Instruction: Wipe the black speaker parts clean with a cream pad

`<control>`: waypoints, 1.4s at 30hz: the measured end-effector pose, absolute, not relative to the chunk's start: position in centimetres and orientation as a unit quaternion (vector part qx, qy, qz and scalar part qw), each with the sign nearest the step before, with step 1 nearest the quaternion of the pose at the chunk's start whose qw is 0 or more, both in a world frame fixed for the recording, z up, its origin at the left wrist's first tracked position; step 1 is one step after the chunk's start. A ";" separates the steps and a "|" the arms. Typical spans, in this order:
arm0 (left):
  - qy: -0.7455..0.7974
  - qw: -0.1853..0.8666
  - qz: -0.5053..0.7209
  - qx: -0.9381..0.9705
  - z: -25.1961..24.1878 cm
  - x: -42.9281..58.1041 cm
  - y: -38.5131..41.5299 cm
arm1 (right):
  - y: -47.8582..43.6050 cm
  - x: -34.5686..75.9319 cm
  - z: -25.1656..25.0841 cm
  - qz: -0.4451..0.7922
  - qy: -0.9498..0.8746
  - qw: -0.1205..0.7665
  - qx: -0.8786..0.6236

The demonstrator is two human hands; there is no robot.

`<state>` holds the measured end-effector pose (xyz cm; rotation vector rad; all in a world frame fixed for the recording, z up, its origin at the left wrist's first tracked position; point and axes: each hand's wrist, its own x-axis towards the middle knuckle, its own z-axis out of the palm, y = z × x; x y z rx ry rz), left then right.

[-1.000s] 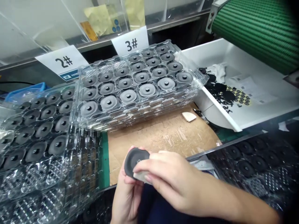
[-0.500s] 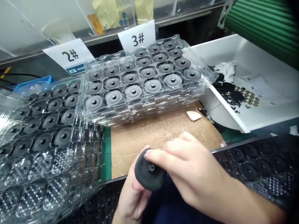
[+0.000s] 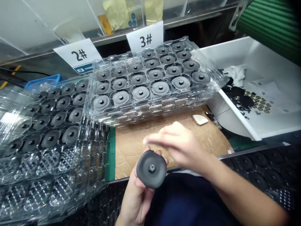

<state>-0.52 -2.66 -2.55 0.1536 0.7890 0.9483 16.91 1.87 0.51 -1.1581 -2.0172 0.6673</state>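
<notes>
My left hand is closed around a black rubber disc. A raised hub with a small metal-looking ring sits at the disc's middle and faces the camera. Above and to the right of the disc is my right hand, apart from it and slightly blurred. Its fingers stretch out to the left, and I see nothing held in them. Both hands are in front of a brown cardboard sheet on the bench.
Stacked clear plastic trays of similar discs stand behind and at the left. Signs "2#" and "3#" stand behind. A white bin holds black scraps. A pale wedge-shaped piece lies on the cardboard.
My right hand has come off the disc and moved up, its fingers now clear of the disc's face. The disc faces the camera more squarely, still in my left hand.
</notes>
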 end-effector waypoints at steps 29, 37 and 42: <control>0.387 0.770 0.501 0.075 -3.5 1.2 -1.8 | 0.7 16.4 -2.1 0.395 -0.664 0.376 -0.511; 0.387 0.762 0.517 0.045 -3.8 1.1 -1.8 | -1.4 18.8 -9.9 0.411 -0.620 0.325 -0.584; 0.381 0.762 0.518 0.073 -3.4 1.7 -2.1 | -0.9 17.1 -2.8 0.378 -0.582 0.399 -0.599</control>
